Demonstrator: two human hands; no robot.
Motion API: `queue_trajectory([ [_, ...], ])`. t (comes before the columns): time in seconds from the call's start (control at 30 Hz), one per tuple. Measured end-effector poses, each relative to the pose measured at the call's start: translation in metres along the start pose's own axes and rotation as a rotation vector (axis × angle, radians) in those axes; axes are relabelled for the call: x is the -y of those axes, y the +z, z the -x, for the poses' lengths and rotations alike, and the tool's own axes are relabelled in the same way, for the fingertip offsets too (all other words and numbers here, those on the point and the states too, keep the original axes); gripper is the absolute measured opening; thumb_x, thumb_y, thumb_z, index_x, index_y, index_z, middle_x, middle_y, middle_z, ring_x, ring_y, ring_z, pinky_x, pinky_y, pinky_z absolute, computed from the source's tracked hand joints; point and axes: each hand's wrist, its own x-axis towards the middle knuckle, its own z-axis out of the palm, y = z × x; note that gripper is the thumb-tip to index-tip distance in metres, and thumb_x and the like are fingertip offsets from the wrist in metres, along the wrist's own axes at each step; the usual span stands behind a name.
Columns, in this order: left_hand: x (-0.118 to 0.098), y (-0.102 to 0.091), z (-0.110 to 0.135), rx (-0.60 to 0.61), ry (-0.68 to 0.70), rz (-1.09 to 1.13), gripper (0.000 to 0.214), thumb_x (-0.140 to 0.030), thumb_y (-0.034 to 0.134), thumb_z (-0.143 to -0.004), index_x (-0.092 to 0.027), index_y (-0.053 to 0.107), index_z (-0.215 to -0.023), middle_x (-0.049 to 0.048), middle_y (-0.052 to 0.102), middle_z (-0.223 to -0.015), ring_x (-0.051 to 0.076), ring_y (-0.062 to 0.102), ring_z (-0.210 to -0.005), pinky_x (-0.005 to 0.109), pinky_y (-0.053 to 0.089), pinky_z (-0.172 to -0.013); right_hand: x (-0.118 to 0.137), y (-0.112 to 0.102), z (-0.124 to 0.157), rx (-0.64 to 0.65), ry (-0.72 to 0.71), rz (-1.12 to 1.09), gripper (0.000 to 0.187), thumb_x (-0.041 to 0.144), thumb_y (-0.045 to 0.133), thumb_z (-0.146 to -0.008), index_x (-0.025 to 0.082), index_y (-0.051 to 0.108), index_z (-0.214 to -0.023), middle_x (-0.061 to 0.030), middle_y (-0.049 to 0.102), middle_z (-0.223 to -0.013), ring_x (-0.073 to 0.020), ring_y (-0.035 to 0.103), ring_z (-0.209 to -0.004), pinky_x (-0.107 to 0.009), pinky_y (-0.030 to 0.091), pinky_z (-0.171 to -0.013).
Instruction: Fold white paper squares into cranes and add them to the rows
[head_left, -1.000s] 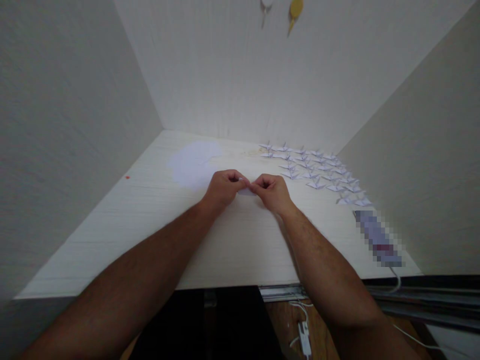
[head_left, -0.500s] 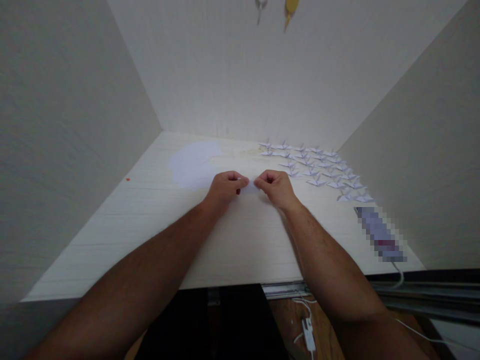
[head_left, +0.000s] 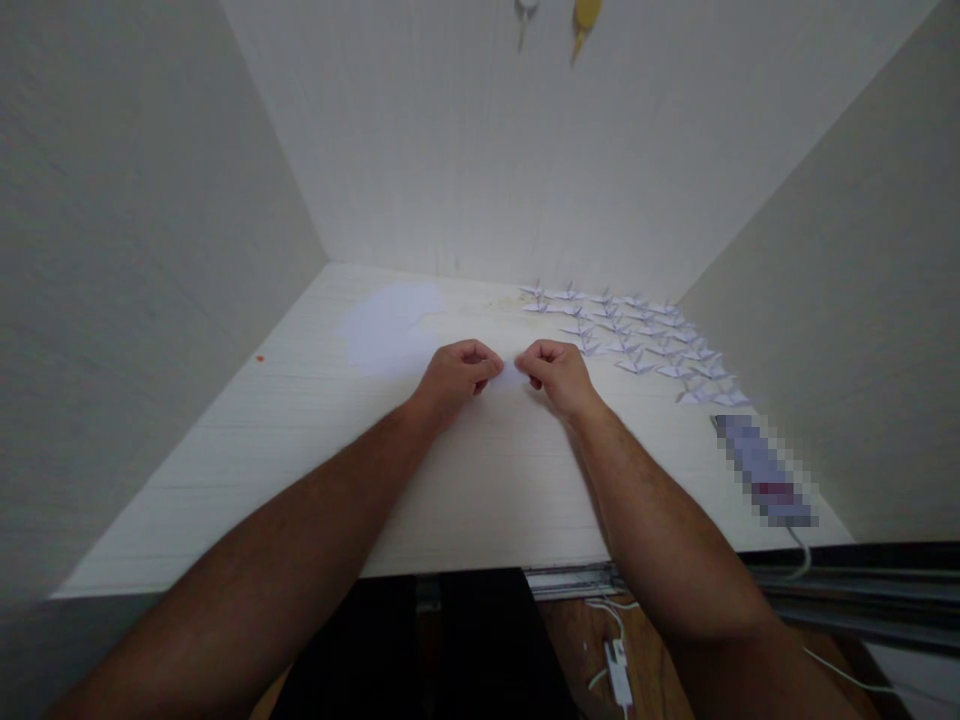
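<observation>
Between my two hands is a small piece of white paper [head_left: 510,377], pale against the light tabletop. My left hand [head_left: 463,372] pinches its left side between thumb and forefinger. On the other side my right hand [head_left: 556,372] is closed in a similar pinch at the paper's edge. Fingers cover much of the paper, so its folds cannot be made out. Folded white paper cranes [head_left: 634,345] stand in rows to the right, beyond my right hand. Left of my left hand lies a spread of loose white paper sheets [head_left: 394,325].
A pixelated flat device [head_left: 761,470] with a white cable rests near the right edge of the white tabletop [head_left: 480,500]. Walls enclose the left, back and right. A small red speck [head_left: 260,358] is at left. A white power strip [head_left: 618,672] lies on the floor below.
Both hands stay pinched at the paper, with only slight finger movement. The whole view has shifted a few pixels, and the cranes and loose sheets look unchanged.
</observation>
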Motion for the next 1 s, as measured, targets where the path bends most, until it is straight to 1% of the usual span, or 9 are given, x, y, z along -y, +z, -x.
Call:
queue_trajectory([
  [0.2,-0.003,0.0,0.005,0.045,-0.002,-0.143,0.015,-0.028,0.071,-0.064,-0.018,0.06,-0.063,-0.0039,0.05,-0.048,0.008,0.04,-0.044,0.023,0.027,-0.044,-0.006,-0.002,-0.004,-0.005,0.045,-0.042,0.022,0.034,0.07,-0.064,0.018,0.058,-0.057,0.0051,0.049,-0.045,-0.0067,0.037,-0.041,-0.022,0.028,-0.042],
  [0.33,-0.005,-0.001,0.006,0.097,-0.009,-0.295,0.014,-0.029,0.07,-0.066,-0.018,0.062,-0.066,-0.0041,0.052,-0.052,0.008,0.042,-0.046,0.023,0.028,-0.047,-0.003,-0.004,-0.002,0.052,-0.012,0.045,0.019,0.031,0.069,-0.064,0.016,0.059,-0.057,0.0062,0.046,-0.045,-0.0055,0.034,-0.041,-0.02,0.022,-0.04],
  [0.43,-0.005,-0.001,0.007,0.126,-0.003,-0.357,0.017,-0.032,0.072,-0.066,-0.017,0.064,-0.068,-0.0048,0.052,-0.052,0.008,0.04,-0.046,0.023,0.027,-0.047,0.0,-0.004,0.0,0.065,-0.039,0.078,0.019,0.032,0.069,-0.066,0.015,0.062,-0.059,0.006,0.047,-0.045,-0.0051,0.034,-0.042,-0.02,0.023,-0.041],
  [0.5,-0.005,-0.001,0.005,0.102,-0.014,-0.296,0.019,-0.033,0.073,-0.065,-0.017,0.063,-0.067,-0.0051,0.051,-0.052,0.007,0.038,-0.046,0.023,0.026,-0.046,0.002,-0.003,0.0,0.063,-0.047,0.048,0.022,0.035,0.068,-0.068,0.014,0.064,-0.062,0.0047,0.049,-0.046,-0.0057,0.037,-0.043,-0.02,0.026,-0.042],
  [0.57,-0.004,-0.002,0.003,0.031,-0.046,-0.175,0.021,-0.032,0.075,-0.062,-0.018,0.061,-0.066,-0.0058,0.05,-0.052,0.007,0.038,-0.045,0.022,0.025,-0.045,0.004,-0.003,0.0,0.05,-0.058,-0.016,0.023,0.036,0.067,-0.07,0.014,0.066,-0.067,0.0024,0.055,-0.051,-0.0068,0.042,-0.045,-0.021,0.031,-0.044],
  [0.63,-0.003,-0.003,0.0,-0.051,-0.078,-0.063,0.022,-0.029,0.076,-0.059,-0.018,0.059,-0.067,-0.0062,0.05,-0.054,0.006,0.039,-0.044,0.021,0.026,-0.043,0.003,-0.002,-0.002,0.024,-0.087,-0.099,0.02,0.032,0.067,-0.069,0.014,0.066,-0.077,0.0,0.062,-0.059,-0.0084,0.049,-0.05,-0.021,0.035,-0.046],
  [0.73,-0.003,-0.004,-0.003,-0.128,-0.087,0.042,0.023,-0.025,0.075,-0.055,-0.018,0.058,-0.069,-0.0057,0.052,-0.056,0.006,0.042,-0.045,0.02,0.025,-0.042,0.0,-0.002,-0.004,0.027,-0.158,-0.184,0.026,0.023,0.067,-0.066,0.016,0.064,-0.091,-0.0021,0.069,-0.075,-0.0099,0.055,-0.057,-0.02,0.039,-0.048],
  [0.87,-0.003,-0.003,-0.003,-0.13,-0.089,0.148,0.025,-0.02,0.075,-0.053,-0.018,0.056,-0.068,-0.004,0.055,-0.058,0.007,0.047,-0.048,0.019,0.026,-0.04,-0.004,0.0,-0.005,0.125,-0.27,-0.1,0.025,0.019,0.066,-0.066,0.016,0.066,-0.091,-0.0026,0.068,-0.083,-0.0076,0.052,-0.058,-0.02,0.041,-0.052],
  [1.0,-0.002,-0.004,-0.003,-0.111,-0.125,0.194,0.029,-0.018,0.078,-0.052,-0.017,0.059,-0.074,-0.0024,0.061,-0.065,0.008,0.054,-0.052,0.019,0.036,-0.045,-0.003,-0.001,-0.003,0.178,-0.299,0.005,0.015,0.02,0.069,-0.068,0.015,0.07,-0.082,-0.0004,0.065,-0.071,-0.0084,0.052,-0.06,-0.022,0.041,-0.055],
])
